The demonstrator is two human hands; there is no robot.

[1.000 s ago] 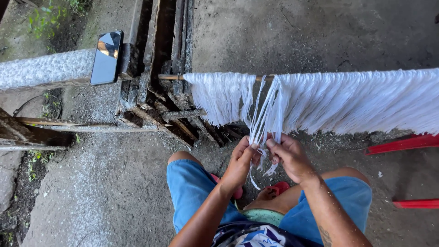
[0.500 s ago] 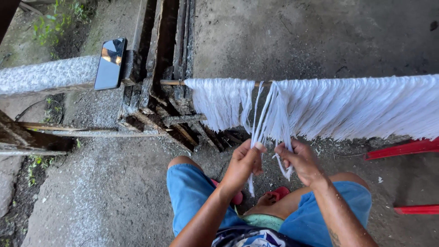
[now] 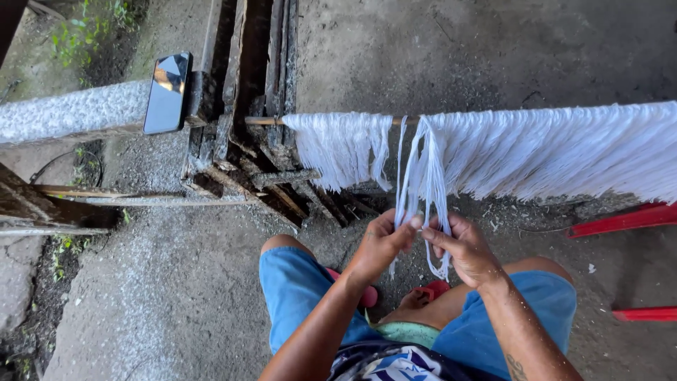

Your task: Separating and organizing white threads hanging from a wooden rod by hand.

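The left hand point(image 3: 381, 243) and the right hand point(image 3: 469, 250) meet in front of the knees, both closed on one bundle of white strands point(image 3: 423, 176); the left hand pinches it between thumb and fingertips, and the right hand grips the same strands just beside it, fingers curled around them; the loose ends of the bundle hang down past the right hand's fingers. The bundle is pulled out from a long fringe of white threads point(image 3: 557, 152) that drapes over a thin horizontal stick point(image 3: 264, 121); a smaller clump of the fringe point(image 3: 342, 144) hangs to the left of the bundle, and the wider part stretches off to the right edge of the view. The stick's left end rests against a stack of dark, weathered wooden slats point(image 3: 254, 85); a phone point(image 3: 168, 92) leans upright against the slats, next to a rough grey stone beam point(image 3: 70, 113). The person sits low over a concrete floor point(image 3: 176, 296), wearing blue shorts point(image 3: 296, 289); a red sandal point(image 3: 434, 289) shows between the legs, below the hands. Red plastic bars point(image 3: 627, 219) lie on the floor at the right; green weeds point(image 3: 74, 39) grow at the top left.
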